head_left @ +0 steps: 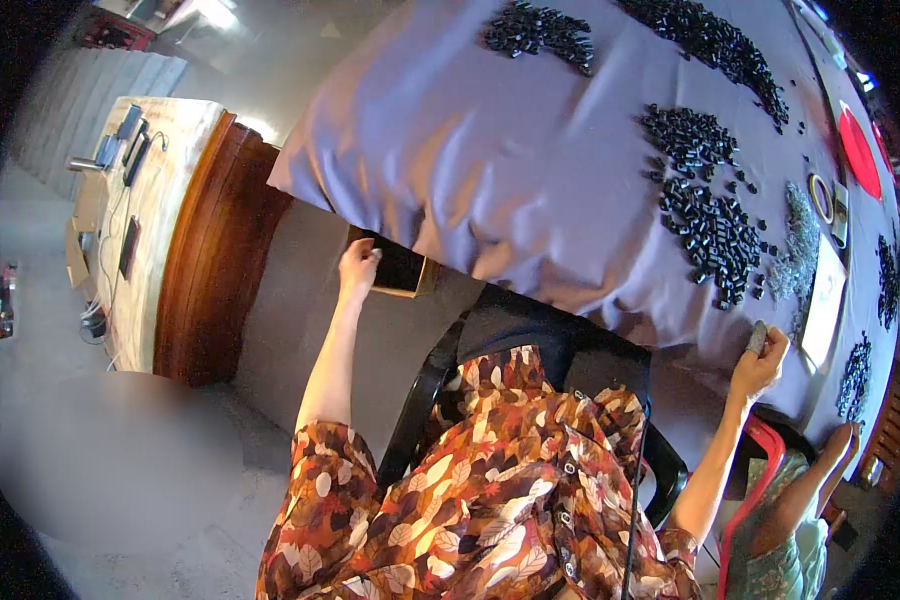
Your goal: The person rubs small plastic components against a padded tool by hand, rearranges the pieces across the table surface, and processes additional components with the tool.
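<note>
My left hand is beside the draped table's near edge, over an open cardboard box with dark contents. Its fingers are curled together, and anything between them is too small to make out. At the cloth's right-hand edge, my right hand is closed, with a grey cover on one digit. Whatever those fingers may hold is hidden. Beyond the right hand, small black tube-like pieces lie in a loose heap. A pile of clear, shiny small pieces sits beside them.
Grey-purple cloth covers the table. More black pieces lie farther back. A white sheet, a tape roll and a red disc are at right. Another person's hand is nearby. A wooden counter stands left.
</note>
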### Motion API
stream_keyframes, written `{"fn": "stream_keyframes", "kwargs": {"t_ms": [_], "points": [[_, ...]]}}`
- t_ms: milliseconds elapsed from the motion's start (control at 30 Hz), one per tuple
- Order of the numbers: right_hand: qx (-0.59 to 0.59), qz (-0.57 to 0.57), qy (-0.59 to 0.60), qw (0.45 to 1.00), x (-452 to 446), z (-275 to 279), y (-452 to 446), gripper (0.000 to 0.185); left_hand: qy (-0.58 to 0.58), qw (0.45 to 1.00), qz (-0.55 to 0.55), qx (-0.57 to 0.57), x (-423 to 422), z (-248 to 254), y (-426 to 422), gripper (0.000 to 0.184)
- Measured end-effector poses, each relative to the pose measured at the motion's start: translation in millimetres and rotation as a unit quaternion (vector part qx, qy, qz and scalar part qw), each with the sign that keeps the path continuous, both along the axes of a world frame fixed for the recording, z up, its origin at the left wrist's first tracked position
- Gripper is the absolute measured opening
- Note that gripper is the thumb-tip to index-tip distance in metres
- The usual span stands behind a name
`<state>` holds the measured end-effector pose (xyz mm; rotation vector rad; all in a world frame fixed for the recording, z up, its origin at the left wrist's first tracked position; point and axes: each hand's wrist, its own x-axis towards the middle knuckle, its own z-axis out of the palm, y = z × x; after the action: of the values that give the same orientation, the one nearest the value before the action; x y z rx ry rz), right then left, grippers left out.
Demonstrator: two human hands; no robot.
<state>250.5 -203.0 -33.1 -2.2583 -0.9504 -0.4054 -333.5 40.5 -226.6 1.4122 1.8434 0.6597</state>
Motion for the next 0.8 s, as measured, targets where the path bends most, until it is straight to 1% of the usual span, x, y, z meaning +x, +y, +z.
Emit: {"fn": "stream_keyframes", "kwargs": {"t_ms": [33,67,133,200,233,267,333,400,433,500,533,567,600,667,700,800], "points": [[0.001,0.006,0.003,1.000,-2.3,1.2,0.0,0.017,-0.093,0.992,0.080,0.012,4.1,20.6,-5.1,0.032],[0.005,0.012,0.005,1.000,-4.8,3.3,1.1,0.017,-0.186,0.970,0.157,0.025,10.2,46.3,-10.0,0.032],[0.016,0.015,0.018,1.000,-6.3,4.4,3.7,0.017,-0.203,0.944,0.236,0.108,0.0,60.5,-11.6,0.038],[0.031,0.006,0.037,0.999,-6.9,1.9,4.8,0.017,-0.136,0.934,0.253,0.215,-12.6,73.7,-5.1,0.037],[0.030,0.006,0.038,0.999,-13.5,7.7,6.8,0.017,-0.083,0.924,0.235,0.290,-15.8,95.9,-9.8,0.037],[0.047,0.018,0.008,0.999,-11.9,6.3,5.9,0.016,-0.048,0.908,0.201,0.365,5.6,127.5,-0.2,0.037],[0.035,0.022,0.013,0.999,-17.5,13.8,8.1,0.015,-0.059,0.907,0.162,0.385,38.0,170.7,-4.1,0.035],[0.051,0.020,0.022,0.998,-18.7,14.6,10.0,0.013,-0.059,0.915,0.097,0.387,66.5,190.5,-5.2,0.035],[0.052,0.021,0.009,0.998,-20.9,17.2,10.9,0.012,-0.073,0.915,0.064,0.393,89.0,202.4,-9.2,0.030],[0.060,0.026,-0.012,0.998,-23.7,22.3,11.4,0.012,-0.107,0.916,-0.028,0.387,121.1,206.7,-10.2,0.026],[0.062,0.026,-0.002,0.998,-24.7,24.6,11.5,0.012,-0.123,0.913,-0.074,0.382,138.5,209.6,-10.7,0.024],[0.062,0.029,0.001,0.998,-24.4,25.2,11.3,0.011,-0.122,0.919,-0.109,0.358,160.4,219.1,-15.3,0.020],[0.061,0.033,0.004,0.998,-23.5,24.8,11.0,0.011,-0.148,0.924,-0.137,0.325,178.9,221.1,-17.6,0.019],[0.070,0.044,0.008,0.997,-22.0,22.7,10.3,0.012,-0.151,0.905,-0.234,0.322,213.2,227.0,-21.7,0.017],[0.061,0.045,0.018,0.997,-22.6,23.7,9.4,0.014,-0.130,0.905,-0.270,0.301,229.7,233.3,-24.6,0.016],[0.063,0.051,0.013,0.997,-24.8,29.2,9.7,0.014,-0.123,0.875,-0.359,0.300,274.2,242.3,-29.2,0.015]]}}
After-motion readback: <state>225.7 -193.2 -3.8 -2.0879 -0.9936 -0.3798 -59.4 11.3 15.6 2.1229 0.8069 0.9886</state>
